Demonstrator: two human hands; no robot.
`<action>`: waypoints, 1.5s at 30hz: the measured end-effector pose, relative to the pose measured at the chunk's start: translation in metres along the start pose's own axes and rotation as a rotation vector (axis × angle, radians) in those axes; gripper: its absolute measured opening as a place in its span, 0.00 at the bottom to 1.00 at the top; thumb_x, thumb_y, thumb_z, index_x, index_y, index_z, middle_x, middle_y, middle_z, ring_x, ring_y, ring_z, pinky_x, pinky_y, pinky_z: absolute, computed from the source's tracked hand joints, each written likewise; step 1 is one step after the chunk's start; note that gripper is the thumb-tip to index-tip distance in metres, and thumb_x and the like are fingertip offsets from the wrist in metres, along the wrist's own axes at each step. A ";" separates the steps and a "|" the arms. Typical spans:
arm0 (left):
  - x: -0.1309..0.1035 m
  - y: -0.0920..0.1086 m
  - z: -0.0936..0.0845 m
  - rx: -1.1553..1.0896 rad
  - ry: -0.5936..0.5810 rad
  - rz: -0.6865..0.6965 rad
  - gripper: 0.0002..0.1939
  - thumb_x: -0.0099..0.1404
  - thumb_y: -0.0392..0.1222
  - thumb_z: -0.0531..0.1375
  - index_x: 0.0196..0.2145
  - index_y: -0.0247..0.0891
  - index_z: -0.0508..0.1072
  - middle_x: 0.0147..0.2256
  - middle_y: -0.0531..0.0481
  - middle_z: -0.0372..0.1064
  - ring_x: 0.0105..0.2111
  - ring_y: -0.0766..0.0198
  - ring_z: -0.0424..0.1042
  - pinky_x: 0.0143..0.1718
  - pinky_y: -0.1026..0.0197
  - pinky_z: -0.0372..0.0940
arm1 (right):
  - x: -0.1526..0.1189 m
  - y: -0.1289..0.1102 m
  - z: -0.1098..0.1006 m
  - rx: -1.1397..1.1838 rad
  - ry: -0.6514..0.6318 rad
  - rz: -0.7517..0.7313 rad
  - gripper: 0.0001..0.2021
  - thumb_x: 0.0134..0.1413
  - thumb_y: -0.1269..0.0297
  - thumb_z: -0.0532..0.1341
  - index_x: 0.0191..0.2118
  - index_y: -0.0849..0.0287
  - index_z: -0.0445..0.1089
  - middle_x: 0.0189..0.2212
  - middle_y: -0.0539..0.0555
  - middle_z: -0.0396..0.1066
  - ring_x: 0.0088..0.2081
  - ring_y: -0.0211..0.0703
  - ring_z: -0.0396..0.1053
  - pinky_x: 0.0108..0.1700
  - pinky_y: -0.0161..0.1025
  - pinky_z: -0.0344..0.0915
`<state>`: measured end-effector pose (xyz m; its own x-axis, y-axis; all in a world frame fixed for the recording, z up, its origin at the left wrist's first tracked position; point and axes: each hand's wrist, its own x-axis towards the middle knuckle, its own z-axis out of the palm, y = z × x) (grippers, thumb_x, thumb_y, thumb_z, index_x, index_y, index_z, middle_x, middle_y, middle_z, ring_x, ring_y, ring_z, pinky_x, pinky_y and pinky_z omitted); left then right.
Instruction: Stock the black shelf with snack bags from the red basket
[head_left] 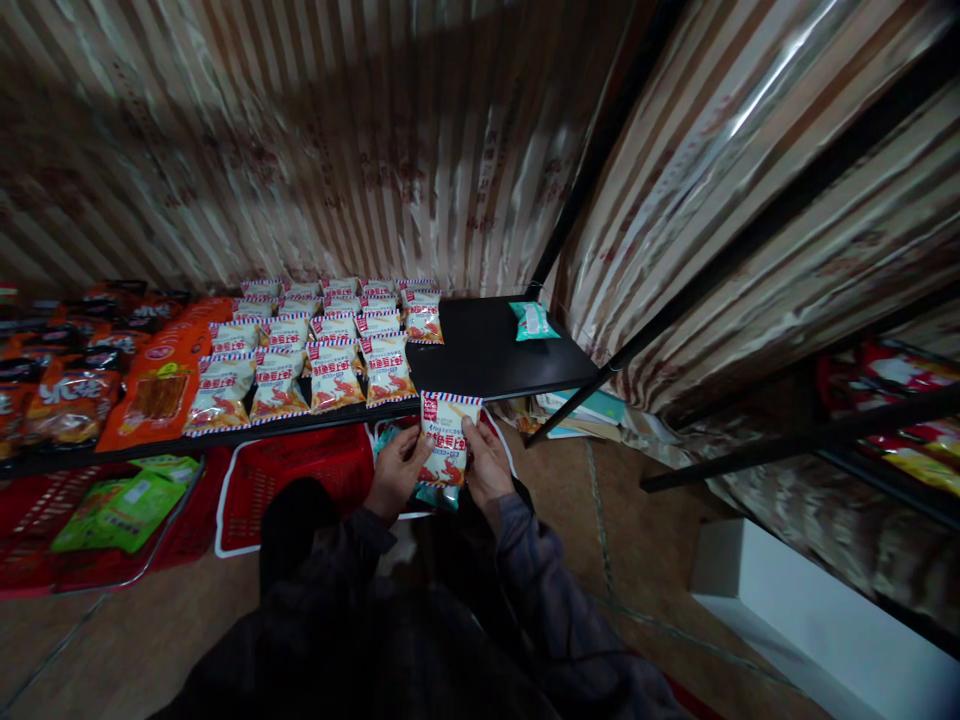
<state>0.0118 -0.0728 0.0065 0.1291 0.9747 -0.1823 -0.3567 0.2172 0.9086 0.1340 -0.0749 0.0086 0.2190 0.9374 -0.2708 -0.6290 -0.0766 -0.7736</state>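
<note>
White snack bag [445, 445] with red-and-blue striped ends is right between the left hand [399, 465] and right hand [487, 462], both pinching it by its sides, printed face toward the camera. It's near the front edge of the black shelf [480, 352], where rows of matching bags [335, 378] sit off to the left and a teal packet [534, 320] lies further right

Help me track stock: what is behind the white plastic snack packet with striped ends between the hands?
Peeking out below the white packet, which the left hand and right hand hold, is a glossy teal plastic packet. The rest of it and whatever supports it are covered.
</note>
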 end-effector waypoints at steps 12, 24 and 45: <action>-0.002 -0.010 0.000 0.067 0.128 0.095 0.24 0.46 0.55 0.67 0.35 0.34 0.71 0.39 0.41 0.75 0.40 0.55 0.74 0.44 0.54 0.67 | 0.007 0.006 0.000 0.034 -0.013 0.012 0.18 0.37 0.55 0.71 0.33 0.59 0.71 0.27 0.54 0.78 0.37 0.51 0.76 0.40 0.47 0.73; 0.004 0.003 0.009 -0.031 0.222 0.052 0.27 0.41 0.58 0.68 0.32 0.34 0.70 0.30 0.46 0.75 0.31 0.58 0.75 0.35 0.57 0.68 | 0.005 -0.003 0.004 -0.039 -0.058 0.073 0.18 0.37 0.52 0.70 0.33 0.57 0.71 0.31 0.52 0.77 0.38 0.49 0.74 0.38 0.42 0.71; 0.041 0.003 0.017 0.112 0.251 0.006 0.23 0.45 0.58 0.65 0.29 0.36 0.69 0.29 0.49 0.73 0.33 0.60 0.73 0.37 0.58 0.67 | 0.007 -0.003 -0.025 -0.159 -0.050 0.042 0.25 0.31 0.55 0.72 0.39 0.58 0.71 0.31 0.53 0.77 0.32 0.45 0.74 0.33 0.39 0.69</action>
<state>0.0318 -0.0332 0.0081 -0.1112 0.9615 -0.2515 -0.2506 0.2177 0.9433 0.1563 -0.0767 -0.0050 0.1551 0.9476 -0.2793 -0.5097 -0.1654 -0.8443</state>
